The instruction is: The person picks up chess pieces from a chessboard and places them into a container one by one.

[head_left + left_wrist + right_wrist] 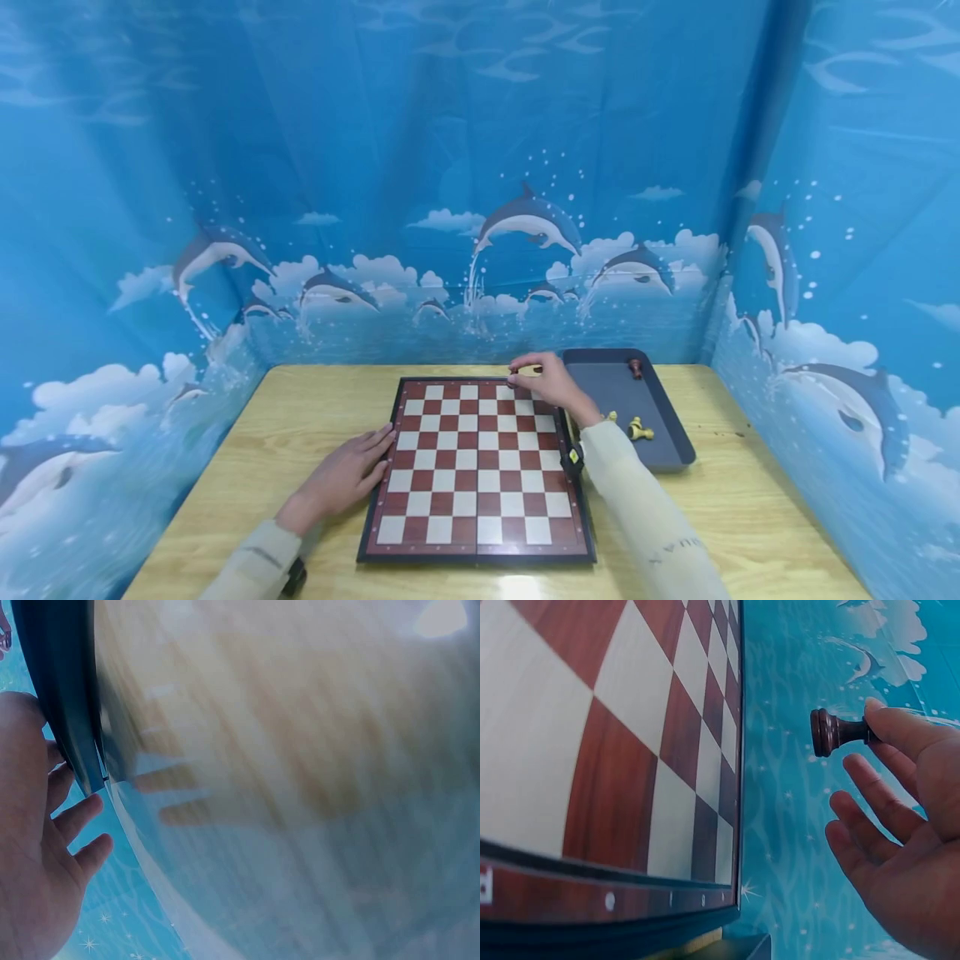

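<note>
My right hand [553,385] is over the far right part of the chessboard [465,467]. In the right wrist view its thumb and forefinger pinch a dark brown chess piece [832,733] by the top, base away from the hand; the other fingers are spread. The fingers cover the piece's head, so its kind cannot be told. My left hand [348,471] rests along the board's left edge, fingers straight and touching the frame. In the left wrist view the left hand [45,847] lies against the board's dark side [64,690].
A grey tray [670,417] stands right of the board. In it lie a dark brown piece [636,368] near the far end and pale yellow pieces [639,429] nearer, one partly behind the right sleeve. The wooden table [300,408] reaches a blue dolphin curtain [420,167] on three sides.
</note>
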